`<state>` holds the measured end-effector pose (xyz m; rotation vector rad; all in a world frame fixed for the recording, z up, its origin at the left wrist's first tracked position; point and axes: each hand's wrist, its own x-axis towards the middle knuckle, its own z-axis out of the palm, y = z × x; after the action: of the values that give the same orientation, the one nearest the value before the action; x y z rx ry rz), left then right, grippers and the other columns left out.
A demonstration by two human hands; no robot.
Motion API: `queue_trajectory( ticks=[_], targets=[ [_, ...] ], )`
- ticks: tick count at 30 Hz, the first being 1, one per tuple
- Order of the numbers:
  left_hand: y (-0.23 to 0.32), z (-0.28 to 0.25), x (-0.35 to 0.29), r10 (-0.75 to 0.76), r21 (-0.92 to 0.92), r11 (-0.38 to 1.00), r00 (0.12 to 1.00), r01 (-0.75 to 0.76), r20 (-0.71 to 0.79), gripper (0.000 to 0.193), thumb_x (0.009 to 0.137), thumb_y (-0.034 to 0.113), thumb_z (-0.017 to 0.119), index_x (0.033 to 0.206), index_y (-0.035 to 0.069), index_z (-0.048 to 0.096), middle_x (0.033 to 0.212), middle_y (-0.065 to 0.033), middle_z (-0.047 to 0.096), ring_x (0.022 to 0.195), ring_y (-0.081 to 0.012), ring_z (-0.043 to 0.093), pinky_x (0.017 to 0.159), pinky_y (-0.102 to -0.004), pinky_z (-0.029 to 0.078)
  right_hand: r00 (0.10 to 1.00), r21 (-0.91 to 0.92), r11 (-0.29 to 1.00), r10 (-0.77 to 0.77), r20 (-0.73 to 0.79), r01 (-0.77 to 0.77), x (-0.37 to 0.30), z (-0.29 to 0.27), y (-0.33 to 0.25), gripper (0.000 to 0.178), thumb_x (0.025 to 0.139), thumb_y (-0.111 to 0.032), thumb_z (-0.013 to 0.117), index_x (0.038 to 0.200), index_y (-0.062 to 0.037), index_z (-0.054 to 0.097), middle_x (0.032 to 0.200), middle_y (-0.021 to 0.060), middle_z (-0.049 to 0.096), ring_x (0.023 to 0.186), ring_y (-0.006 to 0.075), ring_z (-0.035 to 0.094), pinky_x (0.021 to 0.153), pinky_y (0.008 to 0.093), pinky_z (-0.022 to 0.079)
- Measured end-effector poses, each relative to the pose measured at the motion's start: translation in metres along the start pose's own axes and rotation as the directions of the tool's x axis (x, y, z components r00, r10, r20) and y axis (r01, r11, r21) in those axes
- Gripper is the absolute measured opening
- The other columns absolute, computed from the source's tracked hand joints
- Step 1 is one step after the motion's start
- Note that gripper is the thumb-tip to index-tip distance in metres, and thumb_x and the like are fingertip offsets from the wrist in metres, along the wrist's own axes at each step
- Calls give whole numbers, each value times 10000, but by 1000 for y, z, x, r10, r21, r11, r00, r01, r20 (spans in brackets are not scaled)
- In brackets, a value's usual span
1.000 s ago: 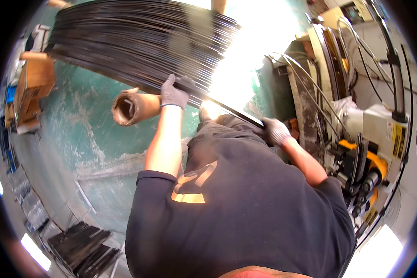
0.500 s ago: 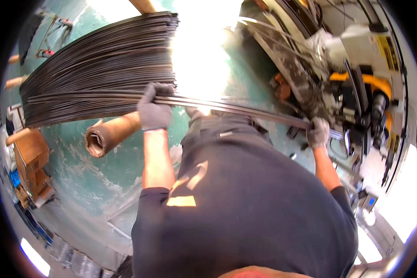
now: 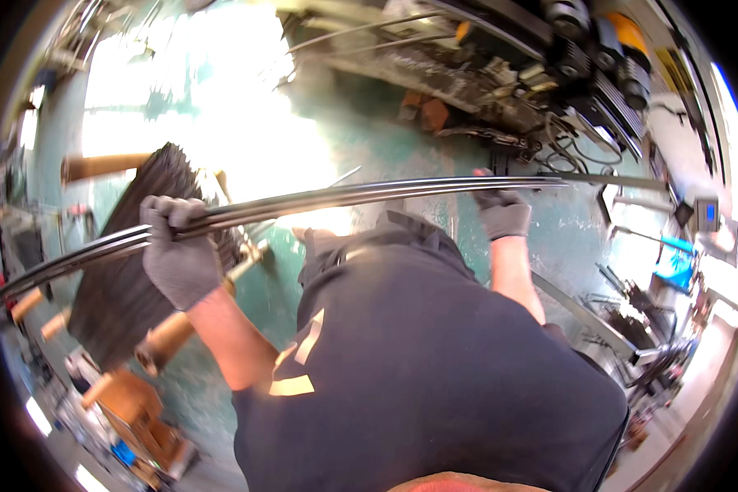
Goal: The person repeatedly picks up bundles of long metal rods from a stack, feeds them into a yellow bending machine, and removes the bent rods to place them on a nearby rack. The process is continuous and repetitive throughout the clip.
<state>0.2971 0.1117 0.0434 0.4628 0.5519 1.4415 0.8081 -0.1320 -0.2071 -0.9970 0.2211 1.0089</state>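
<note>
Several long, thin dark metal bars (image 3: 344, 195) run in a bundle across the front of my body, bowed by the lens. My left hand (image 3: 180, 256), in a grey work glove, is closed around them on the left side. The bars reach past it to the far left edge of the view. On the right, my gloved right hand (image 3: 504, 215) grips the bundle from below near its right end, its fingers partly hidden by the bars. A large stack of similar dark bars (image 3: 127, 287) lies beyond and below my left hand.
Brown cardboard tubes (image 3: 168, 340) stick out around the stack. A wooden box (image 3: 135, 410) stands at the lower left. Machinery with a yellow-orange part (image 3: 629, 37) fills the upper right. Metal stands and a blue item (image 3: 674, 262) are at the right, on a green floor (image 3: 394, 148).
My body has turned right, so the stack shows farther left. The bars have come away from above the stack with my hands. My right hand now sits farther in from their right end.
</note>
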Motion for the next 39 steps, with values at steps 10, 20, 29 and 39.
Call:
queue_trajectory(
  ticks=[10,20,29,39],
  targets=[
    [-86,129,93,-254,85,967,891,240,377,312,996,103,608,1269,-43,564,1101,-102,597,1111,-273,587,1201,-529,342,965,374,906,-109,-240,196,-5,55,-109,179,984,-86,666,1104,47,665,1052,158,715,1016,289,703,974,406,596],
    [-135,128,278,-324,213,938,911,274,256,274,1073,187,523,1181,-29,652,1146,-179,710,1136,-334,659,1071,-481,498,821,391,756,-330,-466,525,36,120,-206,185,968,-185,736,1092,-70,661,979,71,733,895,230,706,811,402,616],
    [-232,116,410,-443,87,893,897,441,-2,286,1080,138,487,1141,-88,650,1113,-210,710,1089,-350,672,1029,-481,556,859,436,741,-465,-217,511,80,215,-240,282,989,-223,587,1236,-103,650,1203,93,694,1127,285,634,991,484,500],
    [-330,135,433,-510,84,860,856,504,83,265,1051,164,556,1139,-50,685,1118,-166,723,1055,-296,694,976,-428,581,799,239,782,-474,-371,575,141,248,-242,197,940,-219,722,1074,-84,671,915,86,674,825,263,663,727,409,565]
  ],
)
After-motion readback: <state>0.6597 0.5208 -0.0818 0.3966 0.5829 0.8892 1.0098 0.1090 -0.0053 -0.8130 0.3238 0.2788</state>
